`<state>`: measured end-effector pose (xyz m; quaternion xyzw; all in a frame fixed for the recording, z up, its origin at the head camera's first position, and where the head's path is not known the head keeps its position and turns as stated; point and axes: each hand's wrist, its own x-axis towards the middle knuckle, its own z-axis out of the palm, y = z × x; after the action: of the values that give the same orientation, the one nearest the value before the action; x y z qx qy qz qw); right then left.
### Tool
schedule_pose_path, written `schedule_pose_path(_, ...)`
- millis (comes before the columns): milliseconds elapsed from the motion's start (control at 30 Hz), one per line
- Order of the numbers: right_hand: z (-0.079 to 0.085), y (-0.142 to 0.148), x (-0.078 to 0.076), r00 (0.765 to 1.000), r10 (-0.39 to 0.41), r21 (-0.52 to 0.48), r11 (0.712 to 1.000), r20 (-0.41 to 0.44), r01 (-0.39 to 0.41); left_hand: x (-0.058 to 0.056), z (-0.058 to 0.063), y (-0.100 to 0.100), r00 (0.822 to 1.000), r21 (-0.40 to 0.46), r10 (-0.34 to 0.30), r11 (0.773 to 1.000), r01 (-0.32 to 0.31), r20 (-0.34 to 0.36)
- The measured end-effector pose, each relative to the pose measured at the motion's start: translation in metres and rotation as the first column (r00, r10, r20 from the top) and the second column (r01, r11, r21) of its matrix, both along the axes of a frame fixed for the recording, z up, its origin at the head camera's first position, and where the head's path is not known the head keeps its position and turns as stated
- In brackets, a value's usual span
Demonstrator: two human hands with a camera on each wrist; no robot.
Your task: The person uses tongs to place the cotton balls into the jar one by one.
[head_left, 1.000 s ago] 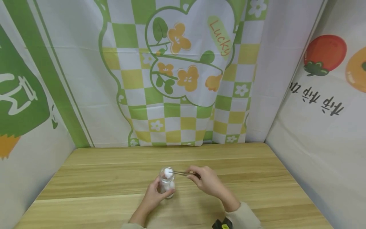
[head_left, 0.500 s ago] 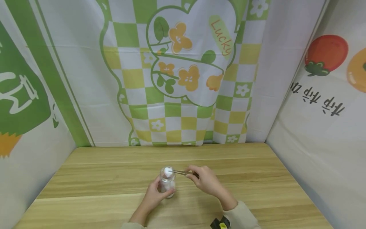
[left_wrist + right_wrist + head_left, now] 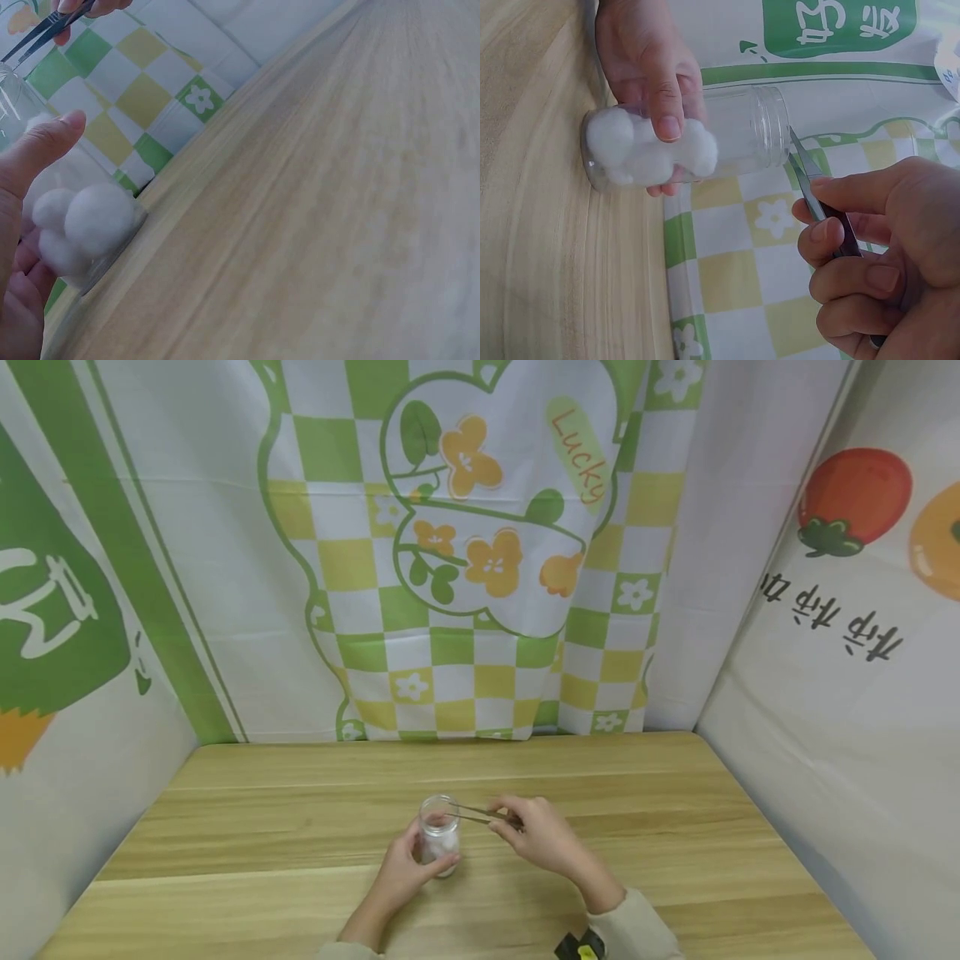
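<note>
A clear glass jar [image 3: 439, 827] stands upright on the wooden table, its mouth uncovered. My left hand [image 3: 405, 867] grips it low, thumb across the front and fingers behind. Several white cotton balls [image 3: 634, 146] lie in its lower half, most plainly seen in the right wrist view. My right hand [image 3: 542, 835] pinches a pair of metal tweezers [image 3: 821, 195] between thumb and fingers. The tweezers' tips are spread apart right at the jar's rim, with nothing between them.
The wooden table [image 3: 285, 827] stretches around both hands. Behind it hangs a green-and-yellow checked curtain [image 3: 450, 685], and a printed cloth [image 3: 840, 710] closes off the right side. A black object with a yellow mark [image 3: 581, 946] is at the right sleeve.
The tweezers held a cotton ball at the jar's mouth before; now their tips have parted and the ball is down inside the jar. Both hands have stayed nearly in place.
</note>
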<state>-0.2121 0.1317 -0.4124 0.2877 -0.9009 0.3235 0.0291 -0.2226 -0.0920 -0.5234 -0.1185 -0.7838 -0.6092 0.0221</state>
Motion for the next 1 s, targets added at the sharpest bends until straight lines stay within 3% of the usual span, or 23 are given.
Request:
schedule_pose_path(200, 0.001, 0.002, 0.001, 1.000, 0.010, -0.008, 1.000, -0.012, -0.010, 0.000, 0.000, 0.000, 1.000, 0.003, -0.015, 1.000, 0.015, -0.014)
schedule_pose_path(667, -0.005, 0.007, 0.000, 0.998, -0.055, -0.083, 0.995, 0.001, 0.055, 0.000, -0.001, 0.000, 1.000, 0.010, -0.015, 1.000, 0.015, -0.012)
schedule_pose_path(1000, -0.011, 0.013, 0.002, 0.994, -0.090, -0.140, 0.985, 0.064, 0.098, 0.000, 0.000, 0.001, 1.000, 0.014, 0.003, 1.000, -0.003, -0.007)
